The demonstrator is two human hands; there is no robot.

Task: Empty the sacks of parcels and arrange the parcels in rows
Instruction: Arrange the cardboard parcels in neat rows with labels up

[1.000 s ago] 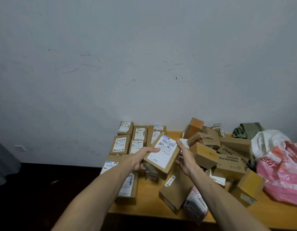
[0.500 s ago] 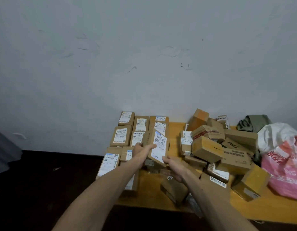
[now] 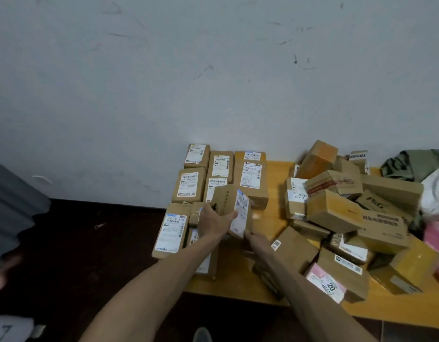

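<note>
Both hands, left (image 3: 214, 222) and right (image 3: 255, 239), grip a tilted parcel (image 3: 234, 209) over the rows (image 3: 221, 174); next, I judge, it must lie flat, label up, beside them.

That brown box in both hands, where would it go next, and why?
Probably lower it flat, label up, into the gap beside the rows. The left hand and right hand hold the brown cardboard parcel tilted on edge above the neat labelled rows of boxes.

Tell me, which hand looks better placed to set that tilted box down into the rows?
Probably the left hand: it grips the tilted box from the side nearest the arranged rows; the right hand only supports its lower edge.
</note>
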